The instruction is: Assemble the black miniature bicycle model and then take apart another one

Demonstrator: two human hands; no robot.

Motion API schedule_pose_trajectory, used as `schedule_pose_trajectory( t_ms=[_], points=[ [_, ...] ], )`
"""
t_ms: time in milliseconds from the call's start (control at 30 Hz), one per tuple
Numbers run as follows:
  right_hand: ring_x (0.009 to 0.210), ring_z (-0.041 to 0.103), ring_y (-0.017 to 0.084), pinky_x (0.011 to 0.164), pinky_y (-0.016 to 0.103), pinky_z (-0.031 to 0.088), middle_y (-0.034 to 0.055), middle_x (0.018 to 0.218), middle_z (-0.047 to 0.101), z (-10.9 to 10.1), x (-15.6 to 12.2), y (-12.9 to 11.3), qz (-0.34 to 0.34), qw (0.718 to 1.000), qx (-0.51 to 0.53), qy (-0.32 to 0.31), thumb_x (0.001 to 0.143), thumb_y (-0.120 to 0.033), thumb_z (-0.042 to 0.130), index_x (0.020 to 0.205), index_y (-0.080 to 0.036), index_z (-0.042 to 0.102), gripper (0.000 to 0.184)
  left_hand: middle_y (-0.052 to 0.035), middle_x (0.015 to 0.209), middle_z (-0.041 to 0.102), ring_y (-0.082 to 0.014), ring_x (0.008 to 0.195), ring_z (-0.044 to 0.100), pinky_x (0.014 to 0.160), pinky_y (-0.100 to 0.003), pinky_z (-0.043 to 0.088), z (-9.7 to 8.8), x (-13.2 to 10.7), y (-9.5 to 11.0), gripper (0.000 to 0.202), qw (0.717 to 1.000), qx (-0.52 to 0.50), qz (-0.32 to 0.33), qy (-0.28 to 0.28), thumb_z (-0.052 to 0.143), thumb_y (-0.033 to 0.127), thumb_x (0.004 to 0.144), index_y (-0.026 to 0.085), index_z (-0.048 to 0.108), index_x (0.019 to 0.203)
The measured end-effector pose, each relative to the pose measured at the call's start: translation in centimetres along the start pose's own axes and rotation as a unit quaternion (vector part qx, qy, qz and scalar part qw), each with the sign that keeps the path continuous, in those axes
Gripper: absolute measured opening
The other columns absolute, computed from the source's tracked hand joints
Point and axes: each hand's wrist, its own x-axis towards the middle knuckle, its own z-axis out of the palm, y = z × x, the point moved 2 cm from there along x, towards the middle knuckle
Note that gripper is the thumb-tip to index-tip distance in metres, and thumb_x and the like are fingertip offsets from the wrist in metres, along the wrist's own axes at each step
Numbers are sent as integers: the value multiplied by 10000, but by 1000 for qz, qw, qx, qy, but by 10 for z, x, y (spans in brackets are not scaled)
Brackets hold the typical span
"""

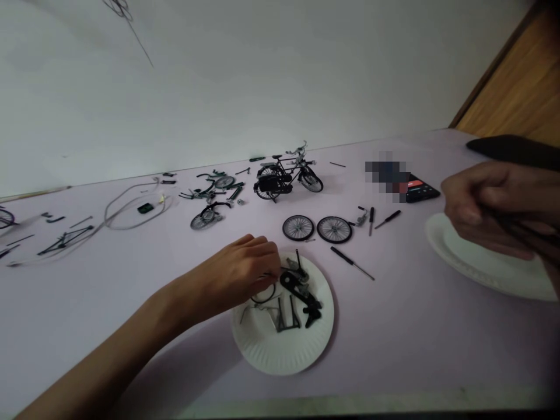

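Observation:
My left hand (245, 271) reaches over a white paper plate (280, 356), its fingertips pinching a small dark piece (269, 275) above the pile. On the plate lie black model bicycle parts (301, 294), a thin black ring (263, 293) and a thin metal frame piece (280, 318). My right hand (490, 210) hangs at the right edge, above a second paper plate (464, 262). Its fingers close around thin dark rods (516, 232), partly cut off by the picture's edge.
Beyond the plates stand a finished black model bicycle (284, 178), loose spoked wheels (315, 228), a small screwdriver (352, 262) and a phone (422, 189). Green model bicycle parts (214, 192) and a looped grey cable (135, 204) lie on the left. A white wall rises behind.

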Motion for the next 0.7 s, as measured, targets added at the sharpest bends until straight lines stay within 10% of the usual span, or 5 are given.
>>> schedule_pose_trajectory(
  t_ms=[467,700],
  points=[
    [289,359,45,294,119,311,-100,401,399,46,19,-24,2,979,66,-193,890,-465,624,880,-224,631,241,-31,948,651,-163,832,577,834,-342,452,-9,14,-4,105,996,63,32,56,521,194,984,157,618,966],
    [447,583,96,437,175,459,-44,597,596,81,36,-32,-19,974,28,-224,840,-379,717,978,-194,637,244,-13,958,691,-136,823,645,769,-253,524,-27,-24,-66,91,977,-52,-81,189,615,257,932,202,651,996]
  ],
)
